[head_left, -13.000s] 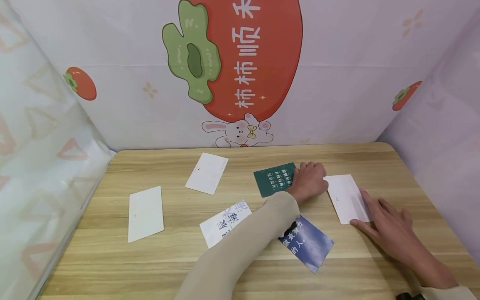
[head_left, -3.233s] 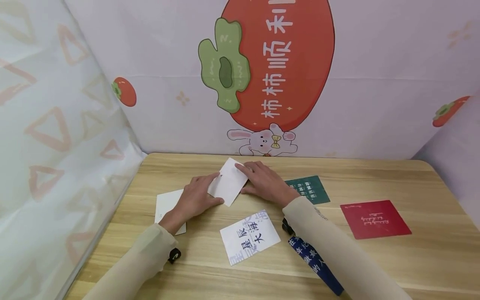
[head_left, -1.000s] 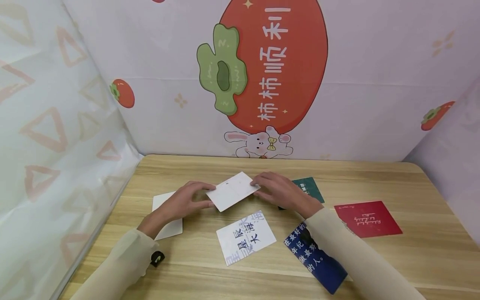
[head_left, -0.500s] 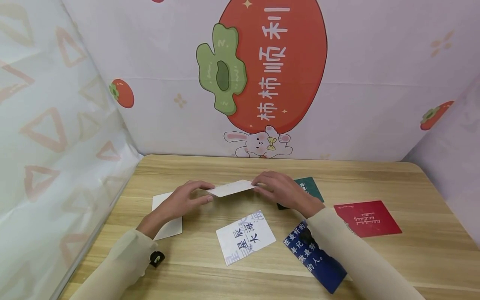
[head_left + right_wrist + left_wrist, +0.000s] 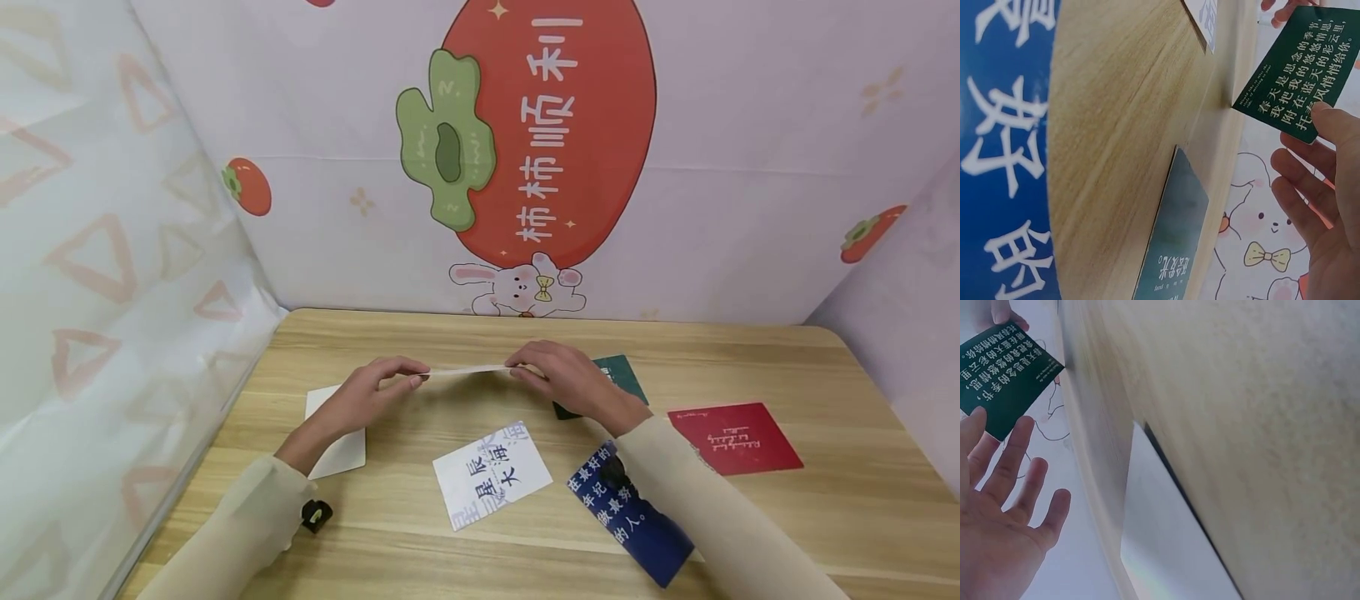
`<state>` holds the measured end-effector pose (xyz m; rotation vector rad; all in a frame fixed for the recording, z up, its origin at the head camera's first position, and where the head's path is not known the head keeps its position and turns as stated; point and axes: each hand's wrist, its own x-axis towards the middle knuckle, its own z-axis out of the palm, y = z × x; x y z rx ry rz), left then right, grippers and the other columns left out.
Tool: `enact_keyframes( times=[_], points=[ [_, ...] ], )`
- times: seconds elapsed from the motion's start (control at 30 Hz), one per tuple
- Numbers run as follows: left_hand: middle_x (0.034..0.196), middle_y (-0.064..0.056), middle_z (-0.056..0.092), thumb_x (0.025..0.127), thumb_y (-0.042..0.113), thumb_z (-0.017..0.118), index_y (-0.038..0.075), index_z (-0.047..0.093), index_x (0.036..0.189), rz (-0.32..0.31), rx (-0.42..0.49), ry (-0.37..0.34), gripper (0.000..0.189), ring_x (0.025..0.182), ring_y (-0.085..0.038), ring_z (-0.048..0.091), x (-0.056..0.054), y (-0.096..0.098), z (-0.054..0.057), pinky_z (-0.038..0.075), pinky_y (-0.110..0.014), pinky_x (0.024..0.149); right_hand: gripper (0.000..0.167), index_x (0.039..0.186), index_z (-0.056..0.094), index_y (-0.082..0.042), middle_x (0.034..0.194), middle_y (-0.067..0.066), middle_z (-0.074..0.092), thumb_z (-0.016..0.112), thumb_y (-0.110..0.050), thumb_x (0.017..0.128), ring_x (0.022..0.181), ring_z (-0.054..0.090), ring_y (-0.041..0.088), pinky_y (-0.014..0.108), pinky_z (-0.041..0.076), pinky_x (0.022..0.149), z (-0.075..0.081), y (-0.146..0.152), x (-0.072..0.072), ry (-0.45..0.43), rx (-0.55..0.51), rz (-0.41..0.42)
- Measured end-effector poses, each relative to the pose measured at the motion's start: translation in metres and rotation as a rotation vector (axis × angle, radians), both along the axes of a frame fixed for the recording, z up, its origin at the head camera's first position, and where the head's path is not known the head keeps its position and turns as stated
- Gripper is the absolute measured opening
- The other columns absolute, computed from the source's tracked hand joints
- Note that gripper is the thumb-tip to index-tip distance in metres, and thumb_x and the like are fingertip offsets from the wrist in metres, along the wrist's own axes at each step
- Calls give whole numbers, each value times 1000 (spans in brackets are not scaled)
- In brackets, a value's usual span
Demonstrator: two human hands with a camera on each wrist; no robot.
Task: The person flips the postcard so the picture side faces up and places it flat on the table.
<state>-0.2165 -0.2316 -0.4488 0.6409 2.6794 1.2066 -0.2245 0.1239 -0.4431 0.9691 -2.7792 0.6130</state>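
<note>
Both hands hold one card (image 5: 468, 369) up off the table near its back, its edge towards the head camera. The wrist views show its dark green face (image 5: 1007, 375) with white Chinese lettering. My left hand (image 5: 378, 393) pinches one corner between thumb and fingertips. At the opposite corner, my right hand (image 5: 558, 379) has its thumb (image 5: 1329, 122) on the green face and fingers behind. A white blank-backed card (image 5: 341, 450) lies partly under the left forearm. Another dark green card (image 5: 618, 375) is partly hidden behind the right hand.
On the wooden table (image 5: 420, 558) lie a white card with blue lettering (image 5: 491, 475), a dark blue card (image 5: 637, 525) partly under the right sleeve, and a red card (image 5: 738, 437) at the right. A printed cloth wall (image 5: 322, 242) stands behind the table.
The held card, earlier tilted with its white side up, has turned edge-on. Before that, the right-hand white card became a red one face up, and the back white card was lifted.
</note>
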Motion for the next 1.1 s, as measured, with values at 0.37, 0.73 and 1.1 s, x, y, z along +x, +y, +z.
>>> enact_keyframes(
  times=[0.37,0.73,1.1],
  points=[
    [125,2,80,112,32,64,18,76,128,33,19,21,25,138,-33,65,-2,3,5,45,-63,118,24,127,80,-14,125,5,81,74,-19,105,119,75,24,45,60,106,3,0,-1,63,-28,1],
    [110,7,81,114,34,60,21,76,117,79,8,29,21,138,-31,64,-1,5,6,49,-59,112,23,125,81,-11,121,7,82,74,-22,106,109,79,23,43,64,97,3,-4,0,120,-72,-4],
    [103,4,82,114,32,60,20,76,114,119,5,34,20,136,-31,66,-2,6,5,50,-57,109,23,125,79,-10,115,6,82,73,-23,107,94,75,17,38,64,88,-4,-9,0,115,-87,-35]
  ],
)
